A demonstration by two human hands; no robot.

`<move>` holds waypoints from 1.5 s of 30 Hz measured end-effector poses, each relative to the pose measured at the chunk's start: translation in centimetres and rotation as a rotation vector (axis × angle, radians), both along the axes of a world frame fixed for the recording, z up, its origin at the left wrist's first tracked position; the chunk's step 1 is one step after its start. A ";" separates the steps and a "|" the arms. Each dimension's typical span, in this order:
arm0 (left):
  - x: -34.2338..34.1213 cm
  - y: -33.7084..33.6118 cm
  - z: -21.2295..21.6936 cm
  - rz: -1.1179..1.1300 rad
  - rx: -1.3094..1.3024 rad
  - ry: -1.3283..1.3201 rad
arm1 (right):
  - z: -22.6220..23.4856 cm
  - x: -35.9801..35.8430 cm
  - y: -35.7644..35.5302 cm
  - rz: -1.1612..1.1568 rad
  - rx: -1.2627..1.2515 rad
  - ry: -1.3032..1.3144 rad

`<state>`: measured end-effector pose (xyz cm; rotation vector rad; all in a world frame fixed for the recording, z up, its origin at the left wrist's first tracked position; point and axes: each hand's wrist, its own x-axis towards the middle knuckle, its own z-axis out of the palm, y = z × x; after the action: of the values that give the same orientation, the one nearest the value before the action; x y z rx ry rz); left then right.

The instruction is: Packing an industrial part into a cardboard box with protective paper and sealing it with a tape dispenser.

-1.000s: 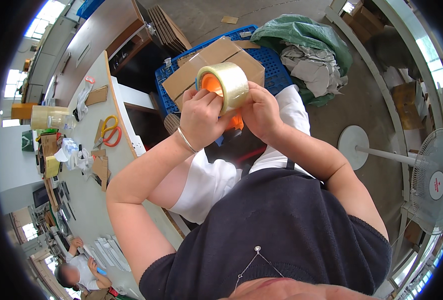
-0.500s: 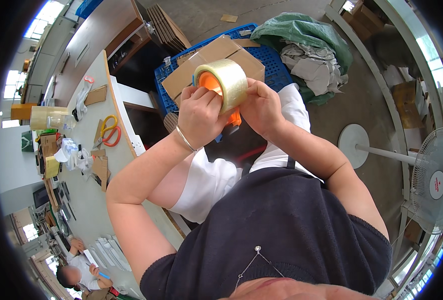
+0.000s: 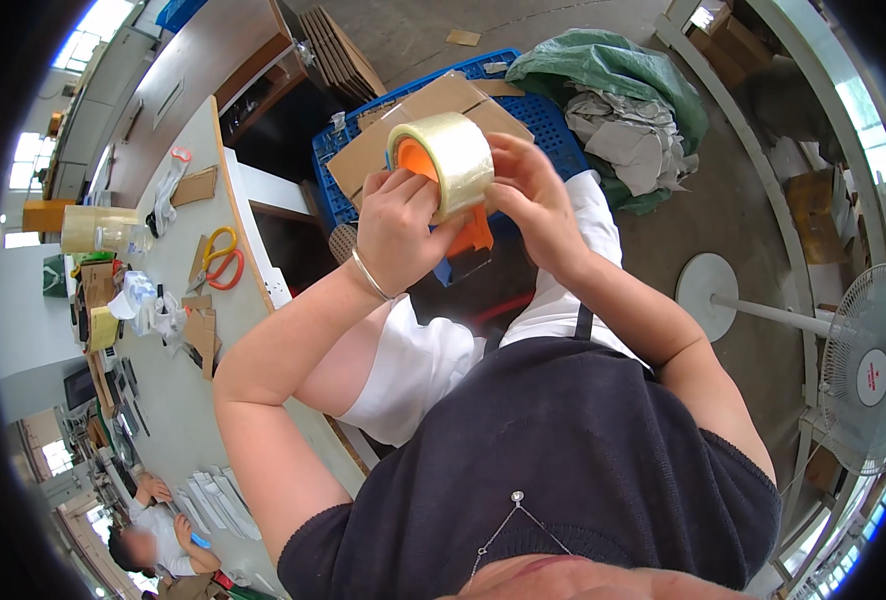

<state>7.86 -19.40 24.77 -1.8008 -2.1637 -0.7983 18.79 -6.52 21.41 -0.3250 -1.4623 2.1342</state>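
Note:
My left hand [image 3: 400, 222] is closed round an orange-and-blue tape dispenser [image 3: 476, 236], its knuckles against the near side of the roll. On the dispenser sits a thick roll of clear, yellowish packing tape [image 3: 461, 165] with an orange core. At the right side of the roll is my right hand [image 3: 538, 205], fingers bent and apart. Its thumb and fingertips are close to the tape's surface; whether they touch it I cannot tell. Both hands are above my lap, in front of a cardboard box [image 3: 438, 100].
The box rests on a blue plastic crate [image 3: 553, 135]. Beside it is a green sack [image 3: 603, 60] with crumpled paper. Red-and-yellow scissors [image 3: 225, 262] lie on the left table [image 3: 188, 420], where another person [image 3: 168, 540] sits. A white fan [image 3: 868, 375] stands right.
My right hand's fingers have spread and lifted from the roll's right edge. The roll has turned slightly, and more of the orange dispenser shows under it.

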 end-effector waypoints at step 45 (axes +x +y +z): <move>-3.1 -0.3 -0.2 0.159 0.036 -0.494 | 0.8 -0.3 -0.2 -0.123 0.954 0.223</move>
<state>4.81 -19.68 24.57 -1.5034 -2.5206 -1.3455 18.53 -6.77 22.19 0.1713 -2.0378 1.1298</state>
